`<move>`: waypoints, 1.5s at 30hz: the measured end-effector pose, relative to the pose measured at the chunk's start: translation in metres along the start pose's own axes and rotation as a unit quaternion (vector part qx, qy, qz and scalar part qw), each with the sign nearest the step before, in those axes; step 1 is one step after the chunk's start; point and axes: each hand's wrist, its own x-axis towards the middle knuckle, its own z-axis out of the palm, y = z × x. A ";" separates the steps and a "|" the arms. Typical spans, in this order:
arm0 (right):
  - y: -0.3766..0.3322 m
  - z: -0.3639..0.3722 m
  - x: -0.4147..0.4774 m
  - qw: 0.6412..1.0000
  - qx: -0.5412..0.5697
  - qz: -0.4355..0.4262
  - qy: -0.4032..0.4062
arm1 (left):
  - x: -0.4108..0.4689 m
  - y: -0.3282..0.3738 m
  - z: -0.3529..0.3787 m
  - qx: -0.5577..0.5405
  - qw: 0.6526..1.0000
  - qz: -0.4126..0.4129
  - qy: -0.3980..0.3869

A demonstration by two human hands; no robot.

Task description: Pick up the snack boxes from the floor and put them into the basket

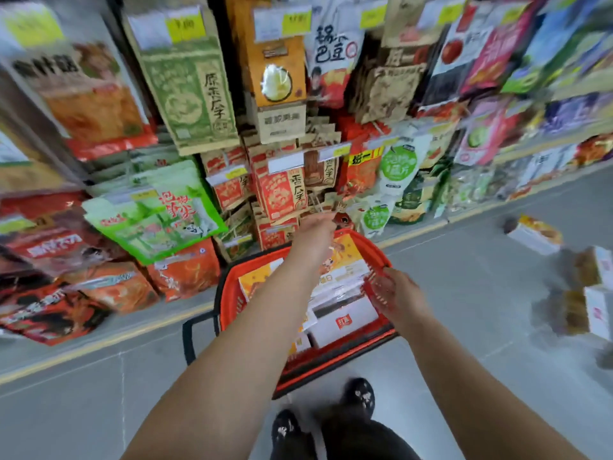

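The red basket (pixel 232 293) sits on the floor (pixel 99 393) at centre, holding several snack boxes (pixel 345 318) partly hidden by the forearms. The left hand (pixel 316 227) reaches past its 12 o'clock rim; I cannot tell its grip through blur. The right hand (pixel 396 295) hovers spread at the 3 o'clock rim. Three more boxes (pixel 593 313), badly smeared, lie on the floor at 3 o'clock.

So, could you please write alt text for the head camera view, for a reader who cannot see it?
A person's left hand and right hand reach over a red shopping basket on a shop floor, already holding white and orange snack boxes. More boxes lie on the floor to the right, and hanging snack bags fill the shelves behind.
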 end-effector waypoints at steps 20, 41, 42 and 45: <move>-0.151 -0.304 -0.044 0.954 0.145 -0.255 0.056 | -0.072 -0.014 0.328 0.042 0.984 0.066 -0.160; -0.234 -0.543 0.100 0.935 0.183 -0.199 0.232 | 0.052 -0.060 0.642 0.139 0.958 -0.037 -0.248; -0.243 -0.552 0.111 0.932 0.187 -0.196 0.241 | 0.064 -0.058 0.658 0.144 0.957 -0.041 -0.247; -0.260 -0.569 0.129 0.928 0.200 -0.189 0.252 | 0.091 -0.056 0.696 0.167 0.950 -0.042 -0.259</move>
